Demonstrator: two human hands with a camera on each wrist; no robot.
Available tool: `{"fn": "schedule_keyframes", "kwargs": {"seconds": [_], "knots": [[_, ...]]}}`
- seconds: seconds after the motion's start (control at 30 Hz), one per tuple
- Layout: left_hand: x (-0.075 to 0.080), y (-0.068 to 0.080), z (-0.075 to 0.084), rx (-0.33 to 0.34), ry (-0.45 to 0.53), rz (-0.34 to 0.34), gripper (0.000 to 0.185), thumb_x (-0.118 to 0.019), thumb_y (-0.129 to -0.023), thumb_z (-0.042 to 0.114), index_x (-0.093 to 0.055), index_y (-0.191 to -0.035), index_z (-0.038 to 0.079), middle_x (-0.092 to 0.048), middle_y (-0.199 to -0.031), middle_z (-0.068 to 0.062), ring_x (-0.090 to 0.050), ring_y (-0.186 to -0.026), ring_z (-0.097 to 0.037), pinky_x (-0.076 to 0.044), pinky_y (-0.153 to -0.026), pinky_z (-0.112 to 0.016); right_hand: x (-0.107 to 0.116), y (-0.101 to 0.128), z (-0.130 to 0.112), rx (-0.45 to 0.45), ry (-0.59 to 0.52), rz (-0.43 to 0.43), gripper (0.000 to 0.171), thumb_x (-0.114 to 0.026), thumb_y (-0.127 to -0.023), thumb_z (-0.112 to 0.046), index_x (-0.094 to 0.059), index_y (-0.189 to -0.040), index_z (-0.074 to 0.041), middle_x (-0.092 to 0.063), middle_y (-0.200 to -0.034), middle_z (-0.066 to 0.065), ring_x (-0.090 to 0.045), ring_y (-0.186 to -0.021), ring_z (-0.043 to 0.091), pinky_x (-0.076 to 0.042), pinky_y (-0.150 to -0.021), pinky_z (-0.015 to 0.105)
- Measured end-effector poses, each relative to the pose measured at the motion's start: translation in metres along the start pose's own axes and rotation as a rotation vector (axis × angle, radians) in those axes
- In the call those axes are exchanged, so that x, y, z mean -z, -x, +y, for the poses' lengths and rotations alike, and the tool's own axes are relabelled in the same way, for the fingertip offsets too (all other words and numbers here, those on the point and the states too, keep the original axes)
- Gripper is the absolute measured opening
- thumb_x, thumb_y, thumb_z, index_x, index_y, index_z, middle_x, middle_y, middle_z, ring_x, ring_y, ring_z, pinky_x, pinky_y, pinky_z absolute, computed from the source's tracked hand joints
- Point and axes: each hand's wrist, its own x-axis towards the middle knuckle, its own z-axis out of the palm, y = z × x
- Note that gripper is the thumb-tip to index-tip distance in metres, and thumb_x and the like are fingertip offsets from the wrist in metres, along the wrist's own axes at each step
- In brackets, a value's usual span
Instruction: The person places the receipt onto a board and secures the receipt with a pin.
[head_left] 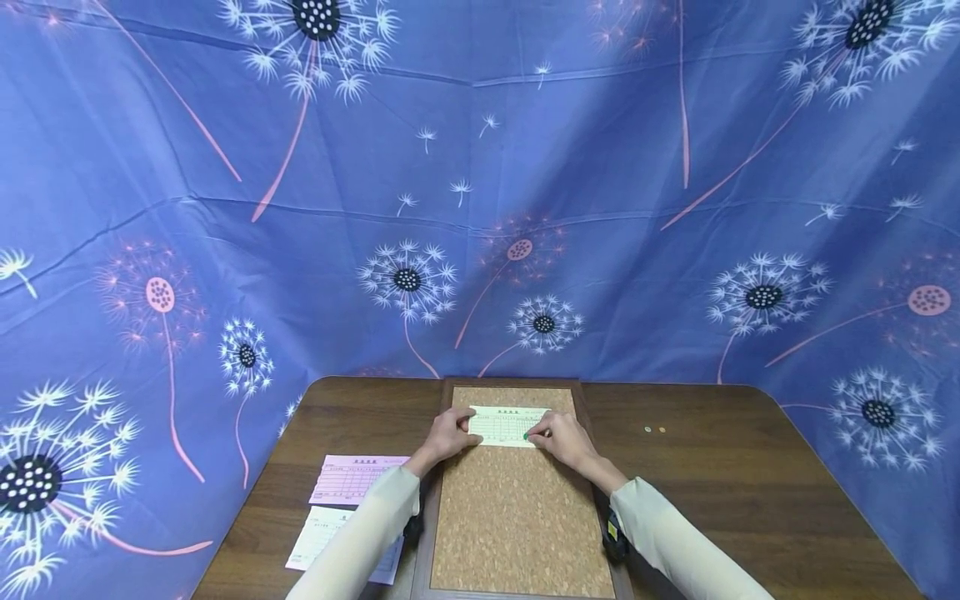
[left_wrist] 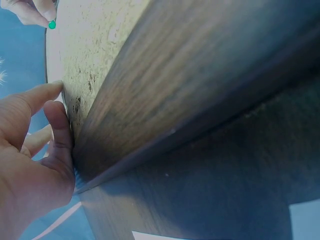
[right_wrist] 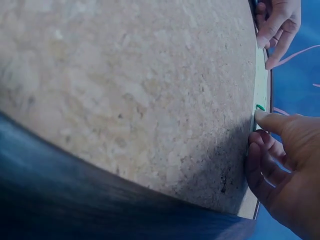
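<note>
A pale green printed form (head_left: 501, 427) lies across the upper part of the framed cork board (head_left: 517, 517). My left hand (head_left: 447, 435) presses the form's left end, its thumb and a finger apart on the paper. At the form's lower right, my right hand (head_left: 562, 437) pinches a small green thumbtack (head_left: 527, 436) against the paper. The green tack (left_wrist: 52, 24) also shows by the right fingertips in the left wrist view. In the right wrist view the right thumb (right_wrist: 272, 120) is beside the tack; whether its point is in the cork is hidden.
Left of the board lie a pink printed form (head_left: 352, 479) and a white one (head_left: 318, 533), partly under the left sleeve. Two tiny round pieces (head_left: 655, 430) are on the wooden table (head_left: 720, 492) to the right. Behind it hangs a blue dandelion-patterned cloth (head_left: 480, 167).
</note>
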Motion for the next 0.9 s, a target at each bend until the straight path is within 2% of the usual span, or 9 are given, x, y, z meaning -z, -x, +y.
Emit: {"fn": "schedule_keyframes", "kwargs": {"seconds": [0.1,0.33,0.57,0.9], "knots": [[0.000,0.000,0.001,0.004,0.013,-0.002,0.053,-0.081,-0.079,0.002,-0.063,-0.126,-0.012,-0.060,-0.087,-0.023,-0.045,-0.057,-0.006,-0.038,-0.053,-0.017,0.000,0.000,-0.001,-0.003,0.006,-0.007,0.006,-0.083,-0.083,-0.013,-0.083,-0.088,-0.013,-0.071,-0.080,-0.004,-0.064,-0.072,0.007,-0.052,-0.063,0.021],[-0.001,0.001,0.000,0.002,0.002,0.006,0.053,-0.081,-0.078,0.002,-0.063,-0.126,-0.012,-0.059,-0.084,-0.018,-0.044,-0.058,-0.006,-0.038,-0.054,-0.017,0.000,-0.001,-0.005,-0.032,-0.023,-0.033,0.011,-0.084,-0.082,-0.019,-0.083,-0.091,-0.012,-0.072,-0.080,-0.005,-0.063,-0.073,0.006,-0.051,-0.063,0.021],[-0.005,0.002,-0.002,0.019,0.028,0.000,0.055,-0.081,-0.078,0.001,-0.062,-0.129,-0.011,-0.058,-0.084,-0.018,-0.044,-0.050,-0.004,-0.038,-0.047,-0.015,-0.004,-0.004,-0.011,-0.053,0.065,-0.018,0.007,-0.084,-0.082,-0.021,-0.082,-0.086,-0.016,-0.074,-0.079,-0.007,-0.065,-0.074,0.007,-0.052,-0.069,0.029],[-0.004,-0.001,-0.002,0.020,0.040,0.000,0.056,-0.080,-0.078,0.002,-0.062,-0.129,-0.011,-0.057,-0.083,-0.015,-0.044,-0.049,-0.002,-0.040,-0.045,-0.015,-0.004,-0.005,-0.013,-0.056,0.072,-0.012,0.004,-0.083,-0.083,-0.017,-0.083,-0.085,-0.014,-0.076,-0.081,-0.003,-0.070,-0.073,0.010,-0.055,-0.064,0.028]]}}
